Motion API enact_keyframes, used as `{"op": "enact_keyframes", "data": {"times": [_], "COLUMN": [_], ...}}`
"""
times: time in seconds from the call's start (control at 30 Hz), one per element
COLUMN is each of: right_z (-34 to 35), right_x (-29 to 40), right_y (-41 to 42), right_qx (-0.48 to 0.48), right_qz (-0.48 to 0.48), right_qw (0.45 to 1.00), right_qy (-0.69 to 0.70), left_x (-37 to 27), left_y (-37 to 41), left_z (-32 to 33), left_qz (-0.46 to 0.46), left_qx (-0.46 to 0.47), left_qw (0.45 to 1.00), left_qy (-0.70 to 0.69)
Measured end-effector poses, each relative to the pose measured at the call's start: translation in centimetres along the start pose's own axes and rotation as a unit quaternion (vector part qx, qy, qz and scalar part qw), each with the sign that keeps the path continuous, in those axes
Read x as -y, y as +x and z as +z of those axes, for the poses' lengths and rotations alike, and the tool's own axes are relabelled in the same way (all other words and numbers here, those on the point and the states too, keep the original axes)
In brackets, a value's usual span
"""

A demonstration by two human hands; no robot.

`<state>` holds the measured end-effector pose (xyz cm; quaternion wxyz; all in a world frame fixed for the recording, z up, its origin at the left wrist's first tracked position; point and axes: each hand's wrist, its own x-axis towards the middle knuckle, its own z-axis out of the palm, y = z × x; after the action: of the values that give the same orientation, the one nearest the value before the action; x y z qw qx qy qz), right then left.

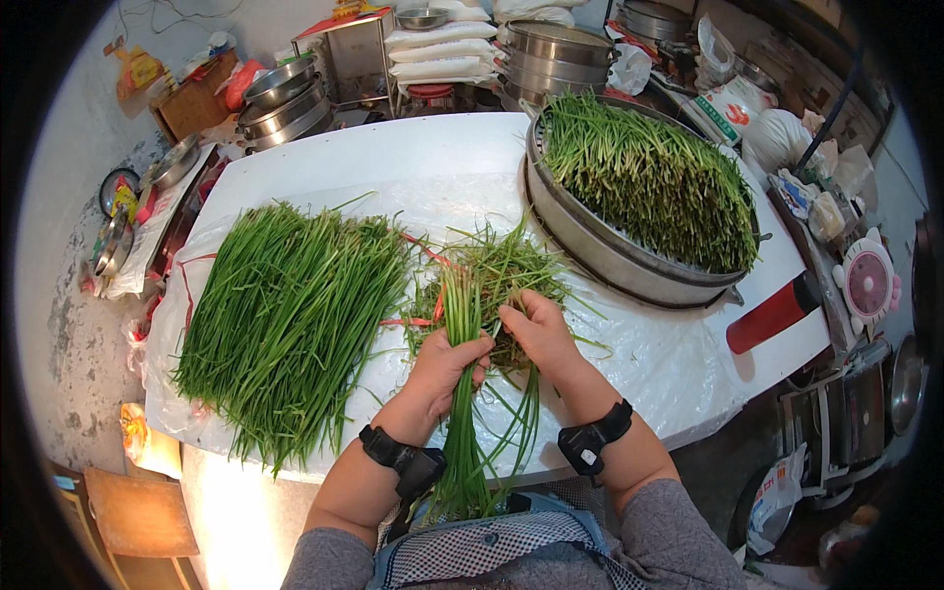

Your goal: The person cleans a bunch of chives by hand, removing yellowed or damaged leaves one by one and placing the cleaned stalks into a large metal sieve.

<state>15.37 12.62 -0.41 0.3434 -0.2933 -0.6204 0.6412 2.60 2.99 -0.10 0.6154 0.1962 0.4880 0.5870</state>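
Note:
My left hand (451, 369) is closed around a bundle of green garlic chives (462, 310), its pale stem ends pointing away from me and its leaves hanging over the table's near edge. Close by on the right, my right hand (537, 328) pinches at some thin stalks with thumb and forefinger; whether they belong to the bundle, I cannot tell. Behind both hands lies a loose heap of chive trimmings (509, 258), with red tape near it. A large pile of chives (295, 324) covers the left of the table. At the back right, a round metal steamer tray (627, 258) holds densely stacked chives (649, 177).
Clear plastic sheeting (649, 376) covers part of the white table (295, 158). A red bottle with a black cap (771, 313) lies at the right. Beyond the table stand metal steamers (557, 59), stacked bowls (284, 103) and white sacks (442, 55). A pink-and-white fan (869, 280) is at far right.

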Motion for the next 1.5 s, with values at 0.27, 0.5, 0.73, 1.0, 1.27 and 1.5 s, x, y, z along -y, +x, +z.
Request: {"op": "enact_keyframes", "data": {"times": [0.27, 0.5, 0.73, 1.0, 1.27, 1.5], "right_z": [-0.8, -0.9, -0.9, -0.6, -0.7, -1.5], "right_x": [-0.2, 1.4, 0.5, 0.2, 0.9, 0.8], "right_y": [0.2, 0.1, 0.1, 0.1, -0.1, 0.5], "right_qx": [-0.009, 0.043, 0.035, 0.025, 0.042, -0.062], "right_qz": [0.028, 0.13, 0.096, 0.08, 0.124, 0.107], "right_qw": [0.999, 0.98, 0.989, 0.992, 0.985, 0.985], "right_qy": [0.034, 0.147, 0.106, 0.092, 0.112, 0.118], "left_x": [-0.2, -0.3, -0.2, -0.4, -0.4, -0.4], "left_y": [-0.1, -0.1, -0.1, -0.2, -0.1, -0.2], "left_z": [0.1, -0.2, 0.0, 0.2, 0.0, 0.0], "left_qz": [-0.01, 0.016, 0.01, 0.013, 0.019, 0.026], "left_qx": [0.006, -0.012, 0.0, 0.001, 0.005, 0.001], "left_qw": [1.0, 1.0, 1.0, 1.0, 1.0, 1.0], "left_qy": [-0.004, -0.006, -0.007, 0.006, -0.012, -0.009]}}
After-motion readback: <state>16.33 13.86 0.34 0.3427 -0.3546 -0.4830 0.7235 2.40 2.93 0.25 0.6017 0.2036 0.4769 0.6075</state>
